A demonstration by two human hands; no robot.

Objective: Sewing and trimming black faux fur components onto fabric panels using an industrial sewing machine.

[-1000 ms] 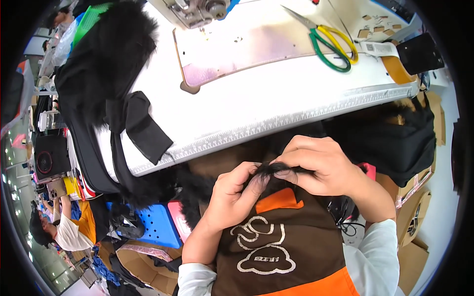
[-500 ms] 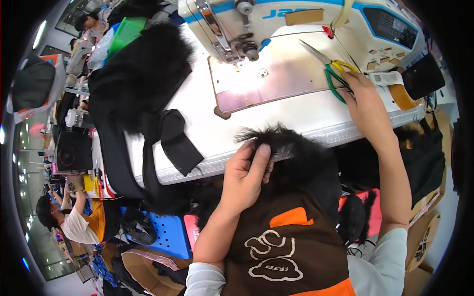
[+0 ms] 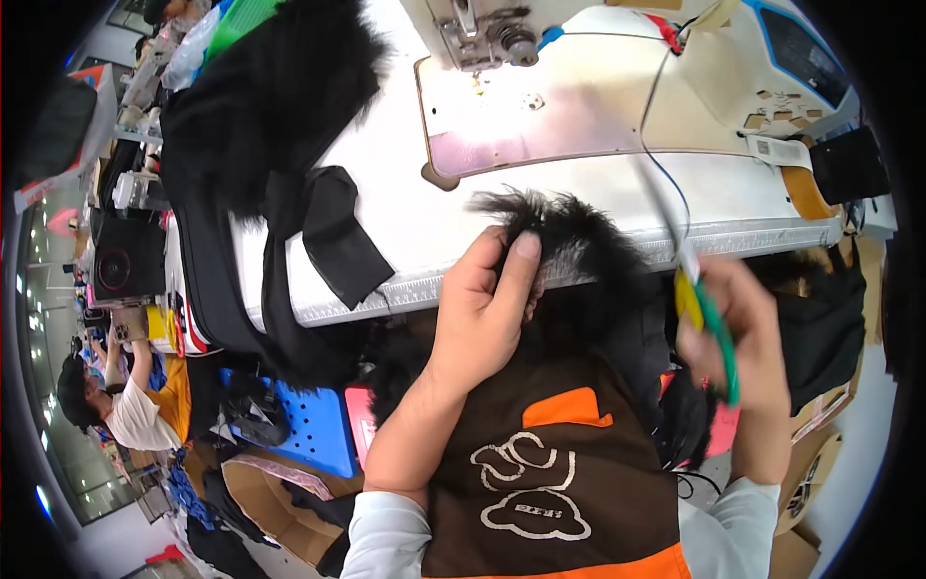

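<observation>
Black fluffy fur piece [image 3: 569,241] now sits at the edge of the white surface [image 3: 405,222], pinched in the left hand [image 3: 487,309]. Half a second ago the right hand [image 3: 738,333] was reaching for the green and yellow scissors [image 3: 709,323]; now it grips them beside the fur, so snipping looks close.

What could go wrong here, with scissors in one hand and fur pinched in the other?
1. The left hand pinches the black fur piece; blades closing there could nick the thumb, hidden partly by long pile.
2. The right hand and scissors are motion-blurred, so aim may be loose.
3. The fur overhangs the table edge and might slide off.
</observation>
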